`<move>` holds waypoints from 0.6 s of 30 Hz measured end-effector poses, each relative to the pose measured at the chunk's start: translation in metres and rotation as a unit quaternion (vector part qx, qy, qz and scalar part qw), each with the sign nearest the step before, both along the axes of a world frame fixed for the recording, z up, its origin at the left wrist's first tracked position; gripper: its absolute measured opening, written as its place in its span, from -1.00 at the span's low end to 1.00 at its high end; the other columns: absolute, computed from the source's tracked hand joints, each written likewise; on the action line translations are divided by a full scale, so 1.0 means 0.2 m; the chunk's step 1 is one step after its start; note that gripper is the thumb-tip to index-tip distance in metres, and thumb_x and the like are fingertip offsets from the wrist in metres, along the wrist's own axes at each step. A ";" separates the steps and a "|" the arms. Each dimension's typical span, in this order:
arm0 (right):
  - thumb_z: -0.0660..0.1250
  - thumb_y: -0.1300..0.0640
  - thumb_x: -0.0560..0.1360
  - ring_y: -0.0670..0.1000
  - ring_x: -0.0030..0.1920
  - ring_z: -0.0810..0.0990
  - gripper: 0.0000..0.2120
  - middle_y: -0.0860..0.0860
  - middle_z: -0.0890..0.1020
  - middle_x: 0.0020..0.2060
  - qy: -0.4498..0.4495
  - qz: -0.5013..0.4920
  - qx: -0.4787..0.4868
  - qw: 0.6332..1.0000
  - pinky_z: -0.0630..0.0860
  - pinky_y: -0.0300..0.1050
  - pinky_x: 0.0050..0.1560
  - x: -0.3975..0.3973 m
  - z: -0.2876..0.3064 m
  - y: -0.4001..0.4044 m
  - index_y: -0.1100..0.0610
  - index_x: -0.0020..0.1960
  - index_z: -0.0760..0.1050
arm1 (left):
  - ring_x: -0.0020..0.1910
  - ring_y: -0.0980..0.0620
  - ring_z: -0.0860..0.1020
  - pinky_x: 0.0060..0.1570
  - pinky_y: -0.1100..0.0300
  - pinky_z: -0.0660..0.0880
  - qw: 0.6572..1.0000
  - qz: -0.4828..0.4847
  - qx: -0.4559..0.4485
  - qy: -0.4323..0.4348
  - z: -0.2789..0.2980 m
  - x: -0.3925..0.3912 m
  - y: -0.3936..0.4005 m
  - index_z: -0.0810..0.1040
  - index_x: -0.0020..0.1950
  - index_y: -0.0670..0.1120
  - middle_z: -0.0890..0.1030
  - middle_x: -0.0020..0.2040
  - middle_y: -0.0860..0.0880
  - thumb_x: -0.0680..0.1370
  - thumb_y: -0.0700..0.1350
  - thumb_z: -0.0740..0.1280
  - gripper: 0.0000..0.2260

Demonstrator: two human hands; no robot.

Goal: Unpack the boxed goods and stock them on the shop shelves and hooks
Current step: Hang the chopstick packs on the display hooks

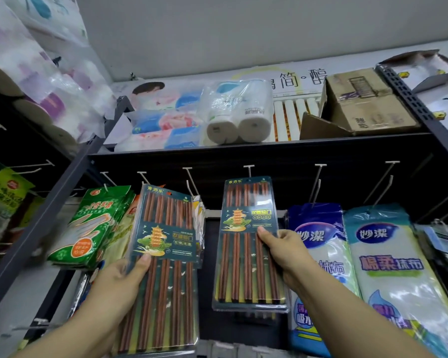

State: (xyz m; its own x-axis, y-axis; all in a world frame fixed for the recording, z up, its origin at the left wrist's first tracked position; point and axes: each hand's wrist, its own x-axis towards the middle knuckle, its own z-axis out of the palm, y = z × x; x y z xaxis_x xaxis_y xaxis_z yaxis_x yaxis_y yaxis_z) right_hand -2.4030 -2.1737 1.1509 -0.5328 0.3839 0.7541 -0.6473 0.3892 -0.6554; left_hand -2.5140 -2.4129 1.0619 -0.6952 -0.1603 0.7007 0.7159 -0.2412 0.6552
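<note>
Head view: the left hand (114, 282) grips a chopstick pack (163, 264) by its lower left edge, thumb on the front, holding it upright in reserve. The right hand (285, 251) pinches a second chopstick pack (248, 244) at its right edge, its top hole raised to the hook (248, 170), probably to thread it on. Cloth packs (321, 254) crowd the right; free hooks remain further right.

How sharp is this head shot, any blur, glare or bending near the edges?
Head view: the chopstick packs are fairly sharp; the green packet at left is motion-blurred; glare streaks the cloth packs; shelf uprights lean with wide-angle distortion.
</note>
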 end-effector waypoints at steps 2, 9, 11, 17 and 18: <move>0.42 -0.05 0.45 0.18 -0.11 0.68 -0.68 0.18 0.69 -0.16 0.001 -0.020 0.010 1.000 0.59 0.22 0.04 -0.04 0.02 -0.01 0.21 -0.08 0.48 | -0.10 -0.22 0.61 0.10 -0.05 0.49 1.000 0.015 -0.003 0.023 0.01 0.01 -0.03 0.56 0.03 -0.29 0.63 -0.09 -0.30 0.20 0.50 0.31 -0.13; 0.40 0.03 0.49 0.21 -0.06 0.67 -0.77 0.22 0.68 -0.10 0.029 -0.002 -0.019 0.999 0.57 0.23 0.06 -0.12 0.05 -0.03 0.19 -0.12 0.46 | -0.09 -0.15 0.61 0.10 -0.05 0.48 0.998 0.017 -0.012 0.064 -0.01 0.05 -0.06 0.64 -0.10 -0.17 0.67 -0.16 -0.25 0.48 0.13 0.32 -0.64; 0.41 0.03 0.48 0.21 -0.08 0.67 -0.75 0.22 0.68 -0.12 0.030 -0.001 -0.027 0.999 0.58 0.23 0.04 -0.13 0.06 -0.02 0.21 -0.10 0.48 | -0.01 -0.14 0.62 0.20 -0.13 0.46 0.998 0.012 -0.015 0.060 -0.01 0.06 -0.06 0.64 -0.05 -0.15 0.69 -0.12 -0.13 0.51 0.08 0.32 -0.70; 0.40 0.06 0.49 0.20 -0.11 0.68 -0.77 0.22 0.68 -0.14 0.032 -0.001 -0.028 0.999 0.60 0.18 0.02 -0.13 0.06 0.03 0.23 -0.12 0.49 | 0.09 -0.15 0.59 0.26 -0.18 0.41 0.999 -0.017 -0.012 0.051 -0.02 0.05 -0.04 0.60 0.09 -0.16 0.67 0.01 -0.12 0.29 0.27 0.34 -0.41; 0.40 0.06 0.49 0.18 -0.13 0.68 -0.76 0.21 0.68 -0.15 0.030 -0.003 -0.028 0.999 0.62 0.15 -0.02 -0.14 0.05 0.04 0.24 -0.09 0.49 | 0.10 -0.16 0.58 0.26 -0.19 0.41 0.999 -0.014 -0.013 0.051 -0.02 0.04 -0.03 0.59 0.11 -0.16 0.66 0.04 -0.13 0.24 0.31 0.34 -0.34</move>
